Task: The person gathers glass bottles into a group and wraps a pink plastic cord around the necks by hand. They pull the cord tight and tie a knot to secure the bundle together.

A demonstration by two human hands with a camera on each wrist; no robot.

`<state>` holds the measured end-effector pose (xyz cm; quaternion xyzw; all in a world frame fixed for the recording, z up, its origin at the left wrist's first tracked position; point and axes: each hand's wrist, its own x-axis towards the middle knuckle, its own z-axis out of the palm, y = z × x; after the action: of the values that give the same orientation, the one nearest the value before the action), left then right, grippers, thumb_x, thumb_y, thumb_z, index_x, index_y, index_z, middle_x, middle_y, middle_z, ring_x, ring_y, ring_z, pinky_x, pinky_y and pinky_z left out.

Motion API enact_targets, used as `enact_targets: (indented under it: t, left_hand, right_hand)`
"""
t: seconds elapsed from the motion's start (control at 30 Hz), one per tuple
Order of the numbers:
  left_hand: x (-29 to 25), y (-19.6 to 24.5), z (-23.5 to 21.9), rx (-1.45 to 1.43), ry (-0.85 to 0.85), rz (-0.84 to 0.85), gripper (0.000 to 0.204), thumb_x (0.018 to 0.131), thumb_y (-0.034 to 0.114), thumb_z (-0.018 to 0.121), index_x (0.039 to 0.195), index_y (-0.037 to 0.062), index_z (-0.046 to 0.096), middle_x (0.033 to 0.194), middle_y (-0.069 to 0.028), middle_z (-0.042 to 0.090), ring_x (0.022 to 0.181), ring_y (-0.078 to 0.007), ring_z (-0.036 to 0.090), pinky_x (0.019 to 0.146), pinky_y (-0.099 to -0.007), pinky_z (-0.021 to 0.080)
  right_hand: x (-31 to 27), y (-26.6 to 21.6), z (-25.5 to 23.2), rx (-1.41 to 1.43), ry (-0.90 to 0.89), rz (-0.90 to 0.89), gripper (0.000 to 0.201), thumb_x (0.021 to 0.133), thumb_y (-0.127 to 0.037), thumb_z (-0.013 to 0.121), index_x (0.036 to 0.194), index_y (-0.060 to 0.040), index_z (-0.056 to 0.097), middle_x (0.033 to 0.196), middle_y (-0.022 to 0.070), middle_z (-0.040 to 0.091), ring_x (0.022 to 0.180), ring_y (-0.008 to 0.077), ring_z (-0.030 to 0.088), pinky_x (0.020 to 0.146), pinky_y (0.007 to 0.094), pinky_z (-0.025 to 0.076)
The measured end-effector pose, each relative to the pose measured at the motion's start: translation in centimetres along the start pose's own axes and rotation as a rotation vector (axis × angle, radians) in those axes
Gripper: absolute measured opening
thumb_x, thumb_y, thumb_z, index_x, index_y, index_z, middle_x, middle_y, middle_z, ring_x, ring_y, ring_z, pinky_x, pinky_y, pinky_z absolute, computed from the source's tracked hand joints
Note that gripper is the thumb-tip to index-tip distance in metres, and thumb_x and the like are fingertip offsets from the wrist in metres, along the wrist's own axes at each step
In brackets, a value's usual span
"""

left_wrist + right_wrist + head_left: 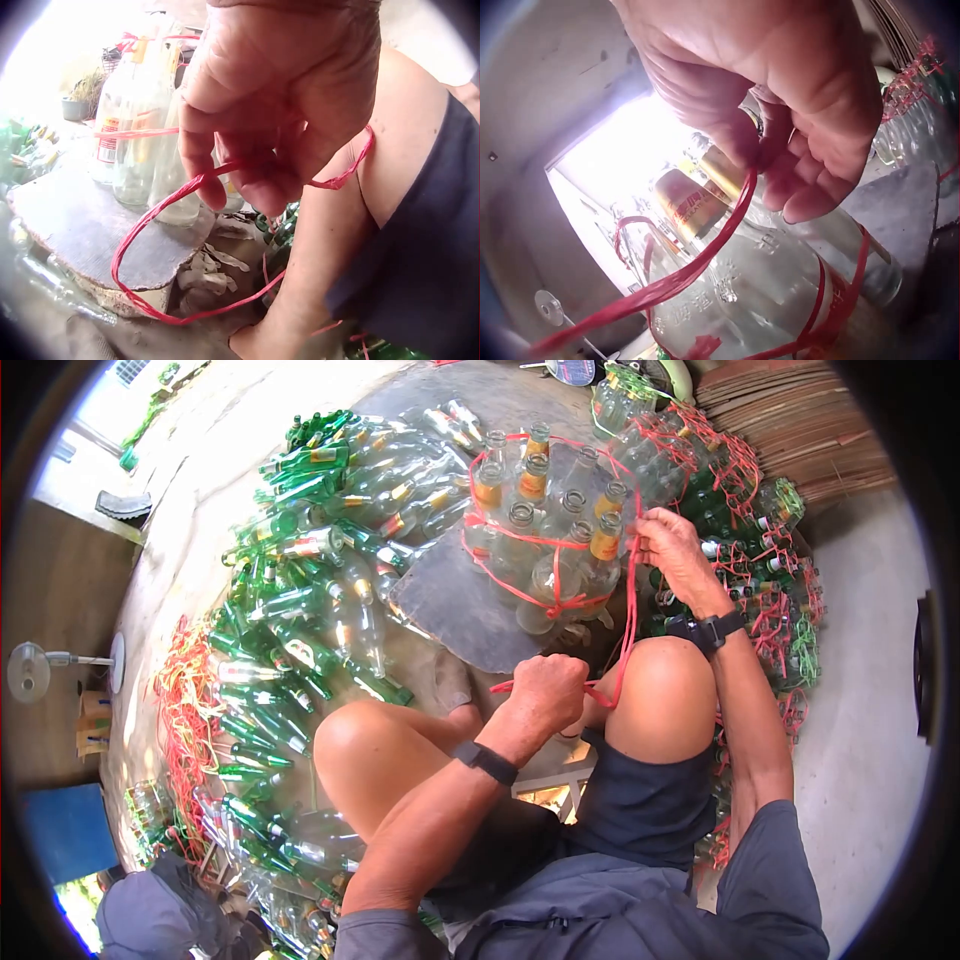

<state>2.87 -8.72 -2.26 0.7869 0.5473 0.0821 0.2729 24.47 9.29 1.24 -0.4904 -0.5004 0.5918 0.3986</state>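
Observation:
A bundle of clear glass bottles [550, 565], several with gold neck labels, stands upright on a grey round-edged board [445, 610]. Red plastic twine [631, 600] runs around the bundle at more than one height. My right hand [672, 555] pinches the twine between thumb and fingers beside the bottle necks; in the right wrist view a strand [682, 274] trails down from the fingertips. My left hand [548, 692] is curled round the twine above the knees, nearer my body. A loose loop [124, 259] hangs below it in the left wrist view.
Loose green and clear bottles [300, 600] lie heaped on the floor to the left, beside a tangle of red and yellow twine [185, 700]. Tied bundles of bottles [760, 570] stand on the right, near the wall. A fan [28, 672] is at far left.

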Motion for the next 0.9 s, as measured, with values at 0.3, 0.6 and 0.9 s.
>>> enact_targets:
  t: [0.3,0.6,0.9]
  left_hand:
    - [0.6,0.0,0.0,-0.004,0.107,0.008,0.009,0.083,0.012,0.062,0.085,0.0064,0.069,0.082,-0.0173,0.071,0.077,-0.0404,0.071,0.066,-0.0511,0.057]
    - [0.7,-0.5,0.2,-0.125,0.197,-0.025,0.014,0.089,0.015,0.060,0.094,0.0061,0.070,0.086,-0.0204,0.072,0.081,-0.0430,0.071,0.070,-0.0543,0.057]
    - [0.4,-0.5,0.7,-0.166,0.192,-0.018,0.018,0.089,0.018,0.062,0.100,0.0056,0.069,0.092,-0.0197,0.073,0.089,-0.0428,0.071,0.077,-0.0553,0.056]
  right_hand:
    - [1.6,-5.4,1.0,0.131,-0.070,-0.228,0.012,0.102,-0.013,0.063,0.112,-0.0063,0.064,0.094,0.0032,0.068,0.073,0.0078,0.061,0.061,0.0263,0.052]
    - [-2.9,-9.7,3.2,-0.006,-0.258,-0.275,0.010,0.103,-0.011,0.060,0.110,-0.0066,0.066,0.093,0.0001,0.066,0.061,-0.0010,0.041,0.049,0.0172,0.031]
    - [-10.0,-11.5,-1.6,0.036,-0.241,-0.331,0.018,0.103,-0.006,0.056,0.118,-0.0073,0.065,0.094,0.0005,0.063,0.063,0.0000,0.037,0.052,0.0173,0.029]
